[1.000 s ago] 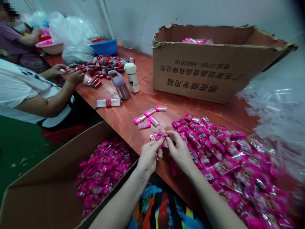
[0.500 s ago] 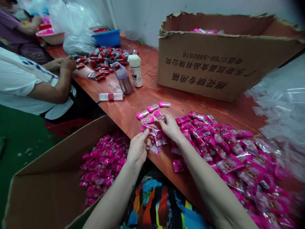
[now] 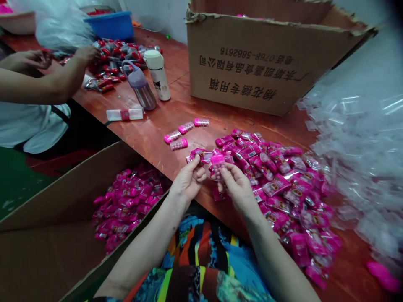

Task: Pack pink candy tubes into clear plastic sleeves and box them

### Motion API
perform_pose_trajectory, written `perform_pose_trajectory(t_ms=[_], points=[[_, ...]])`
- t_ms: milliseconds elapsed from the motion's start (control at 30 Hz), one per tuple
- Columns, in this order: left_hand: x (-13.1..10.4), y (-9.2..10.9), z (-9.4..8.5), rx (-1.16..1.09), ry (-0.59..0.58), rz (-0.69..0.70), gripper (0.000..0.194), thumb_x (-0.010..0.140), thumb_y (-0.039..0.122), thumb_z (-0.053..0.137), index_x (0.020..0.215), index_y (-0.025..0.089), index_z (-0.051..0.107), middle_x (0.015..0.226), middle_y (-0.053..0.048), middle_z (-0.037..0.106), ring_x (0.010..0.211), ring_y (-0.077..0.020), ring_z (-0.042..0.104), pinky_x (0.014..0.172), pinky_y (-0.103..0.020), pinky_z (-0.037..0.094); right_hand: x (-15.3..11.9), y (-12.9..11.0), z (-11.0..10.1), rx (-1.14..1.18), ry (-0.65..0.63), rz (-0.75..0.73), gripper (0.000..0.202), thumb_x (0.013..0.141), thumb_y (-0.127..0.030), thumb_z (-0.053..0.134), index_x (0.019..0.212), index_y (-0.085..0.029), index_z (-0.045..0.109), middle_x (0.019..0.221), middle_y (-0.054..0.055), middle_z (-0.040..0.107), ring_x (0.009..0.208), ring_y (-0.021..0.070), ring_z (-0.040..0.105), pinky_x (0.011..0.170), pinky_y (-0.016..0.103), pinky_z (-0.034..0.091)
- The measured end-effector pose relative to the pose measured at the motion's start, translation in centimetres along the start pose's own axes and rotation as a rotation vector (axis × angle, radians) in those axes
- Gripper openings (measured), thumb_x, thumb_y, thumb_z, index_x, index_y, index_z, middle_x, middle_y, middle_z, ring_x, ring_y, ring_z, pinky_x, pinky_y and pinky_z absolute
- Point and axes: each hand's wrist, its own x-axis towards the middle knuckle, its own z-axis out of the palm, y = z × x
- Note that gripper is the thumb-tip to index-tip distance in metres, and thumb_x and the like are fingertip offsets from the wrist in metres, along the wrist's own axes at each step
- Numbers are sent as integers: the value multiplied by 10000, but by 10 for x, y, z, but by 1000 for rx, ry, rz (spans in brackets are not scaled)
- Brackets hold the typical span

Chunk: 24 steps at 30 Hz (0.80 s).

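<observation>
My left hand [image 3: 189, 178] pinches a pink printed packet [image 3: 199, 155] between thumb and fingers, over the near table edge. Close beside it, my right hand [image 3: 234, 184] grips a small clear candy bottle [image 3: 217, 165] with a pink cap and pale round candies inside. The bottle is held upright, cap up, right against the packet; whether it touches the packet's opening I cannot tell. Several like bottles [image 3: 179, 144] lie on the table beyond my left hand. A heap of pink packets [image 3: 277, 180] spreads to the right of my right hand.
An open carton [image 3: 47, 235] at lower left holds many pink packets [image 3: 126, 205]. A large carton [image 3: 245, 67] stands behind. A purple-lidded flask [image 3: 143, 90], a white bottle [image 3: 157, 77] and a white roll [image 3: 125, 114] stand or lie mid-table. Clear bags [image 3: 362, 167] pile right. A co-worker's arm [image 3: 53, 84] reaches in at left.
My right hand has picked up a candy bottle from the small group and brought it back to the packet in my left hand. The view has turned to the right.
</observation>
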Motion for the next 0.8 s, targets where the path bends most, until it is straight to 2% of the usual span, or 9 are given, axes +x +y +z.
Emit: perform_pose_trajectory(t_ms=[167,467,667,800], points=[[-4,-6,2,62,-32,-3,270,985,165,563,719,138,524,559,58,464,358,-21,304,335,-140,229,-10,1,-7,-2,58,-46,334,904,-484,660,1101,-219,608,871,-5,687,522,76,546,494,230,431],[-4,-17,-2,190,-53,32,224,849,212,760,750,133,574,535,70,481,374,-28,349,355,-152,249,-22,6,-13,-26,76,-27,405,873,-523,682,1113,-206,600,827,7,693,521,98,533,483,249,439],[-3,-26,-7,357,-130,65,377,702,353,888,689,137,579,514,54,505,395,-33,389,390,-161,264,-28,8,-17,-60,90,12,466,856,-575,671,1118,-199,590,746,0,673,512,107,503,474,244,399],[-6,-31,-6,496,-169,-11,475,712,454,868,584,148,528,403,60,421,356,-33,330,386,-173,225,-30,10,-18,-52,19,61,467,874,-569,644,1130,-183,586,678,-8,640,507,109,492,459,229,357]])
